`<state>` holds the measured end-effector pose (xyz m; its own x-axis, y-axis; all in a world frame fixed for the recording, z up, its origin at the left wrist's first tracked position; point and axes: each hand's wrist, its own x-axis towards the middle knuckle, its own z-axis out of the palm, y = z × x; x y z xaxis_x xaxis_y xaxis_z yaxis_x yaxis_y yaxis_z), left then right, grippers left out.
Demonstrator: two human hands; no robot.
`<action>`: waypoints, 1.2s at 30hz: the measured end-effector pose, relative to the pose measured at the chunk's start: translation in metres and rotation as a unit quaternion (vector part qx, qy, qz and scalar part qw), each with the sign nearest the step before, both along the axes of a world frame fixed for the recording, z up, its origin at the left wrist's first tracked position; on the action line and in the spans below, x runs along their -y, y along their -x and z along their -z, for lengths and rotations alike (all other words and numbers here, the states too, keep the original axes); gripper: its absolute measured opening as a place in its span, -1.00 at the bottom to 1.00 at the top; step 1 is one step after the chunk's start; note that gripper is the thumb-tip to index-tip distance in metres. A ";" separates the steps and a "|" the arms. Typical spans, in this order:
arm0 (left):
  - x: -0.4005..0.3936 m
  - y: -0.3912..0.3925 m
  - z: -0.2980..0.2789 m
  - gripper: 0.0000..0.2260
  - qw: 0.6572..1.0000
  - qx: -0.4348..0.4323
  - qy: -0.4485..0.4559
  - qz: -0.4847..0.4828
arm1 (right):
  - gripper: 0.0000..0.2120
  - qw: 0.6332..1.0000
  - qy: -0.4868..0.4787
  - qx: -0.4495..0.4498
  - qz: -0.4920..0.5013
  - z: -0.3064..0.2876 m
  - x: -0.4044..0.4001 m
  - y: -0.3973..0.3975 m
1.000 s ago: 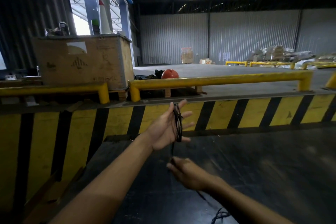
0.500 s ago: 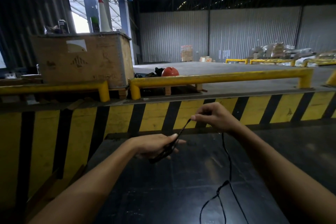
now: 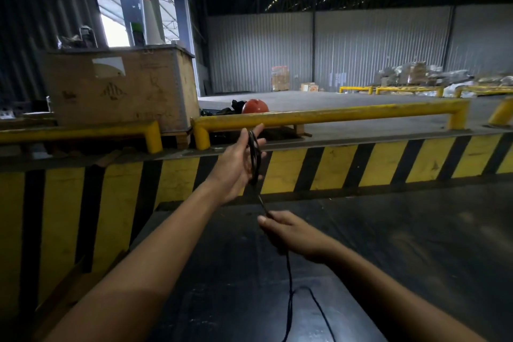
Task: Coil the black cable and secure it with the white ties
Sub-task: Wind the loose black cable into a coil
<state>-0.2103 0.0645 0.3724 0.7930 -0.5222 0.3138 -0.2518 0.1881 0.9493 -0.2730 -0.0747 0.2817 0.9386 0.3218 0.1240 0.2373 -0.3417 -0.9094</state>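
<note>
Black cable (image 3: 254,158) above dark warehouse table (image 3: 388,244)

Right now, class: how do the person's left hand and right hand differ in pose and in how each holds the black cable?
The left hand is raised, fingers spread, with cable loops wound around it; the right hand sits lower, closed, pinching a single strand. The left hand's palm is open; the right hand's knuckles face up. Both touch the same black cable.
</note>
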 end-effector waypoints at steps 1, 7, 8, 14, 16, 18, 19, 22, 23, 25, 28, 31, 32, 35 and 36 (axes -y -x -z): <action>-0.003 -0.001 0.000 -0.58 0.996 0.052 -0.056 -0.051 | -0.75 1.000 -0.005 0.001 0.008 -0.008 0.004 0.000; -0.013 0.008 0.000 -0.58 0.867 0.177 -0.454 -0.102 | -0.81 0.994 0.008 0.096 0.052 -0.065 0.030 -0.002; -0.013 0.009 0.000 -0.58 0.847 0.169 -0.495 -0.095 | -0.83 0.991 0.029 0.117 0.058 -0.072 0.034 -0.003; -0.034 0.008 0.002 -0.59 0.871 -0.151 -0.405 0.235 | -0.83 0.967 0.096 0.223 0.072 -0.082 0.049 -0.018; -0.040 0.004 0.005 -0.55 0.881 -0.215 -0.265 0.328 | -0.79 0.966 0.079 0.237 0.071 -0.076 0.052 -0.021; -0.041 0.000 0.004 -0.52 0.883 -0.238 -0.131 0.383 | -0.72 0.971 0.074 0.217 0.069 -0.064 0.050 -0.022; -0.039 -0.001 0.003 -0.51 0.888 -0.241 -0.073 0.386 | -0.68 0.975 0.087 0.192 0.069 -0.055 0.048 -0.022; -0.030 -0.001 -0.002 -0.53 0.925 -0.203 0.052 0.317 | -0.66 0.977 0.175 0.102 0.061 -0.020 0.039 -0.024; -0.025 0.002 -0.005 -0.54 0.942 -0.181 0.082 0.269 | -0.67 0.974 0.207 0.075 0.056 -0.009 0.036 -0.023; -0.018 0.005 -0.015 -0.56 0.966 -0.151 0.132 0.165 | -0.70 0.961 0.270 0.041 0.031 0.013 0.030 -0.019; -0.015 -0.003 -0.020 -0.57 0.986 -0.095 0.133 0.037 | -0.70 0.940 0.339 0.028 -0.026 0.036 0.027 -0.010; -0.024 -0.012 -0.013 -0.58 0.997 0.005 0.014 -0.076 | -0.71 0.929 0.364 0.001 -0.065 0.042 0.031 -0.002; -0.028 -0.016 -0.010 -0.58 0.991 0.044 -0.049 -0.113 | -0.72 0.929 0.366 0.003 -0.060 0.039 0.035 -0.001; -0.040 -0.025 0.004 -0.56 0.910 0.172 -0.328 -0.189 | -0.81 0.933 0.355 0.057 0.000 0.016 0.054 -0.001; -0.043 -0.026 0.010 -0.56 0.879 0.177 -0.403 -0.184 | -0.84 0.936 0.342 0.079 0.024 0.005 0.061 -0.003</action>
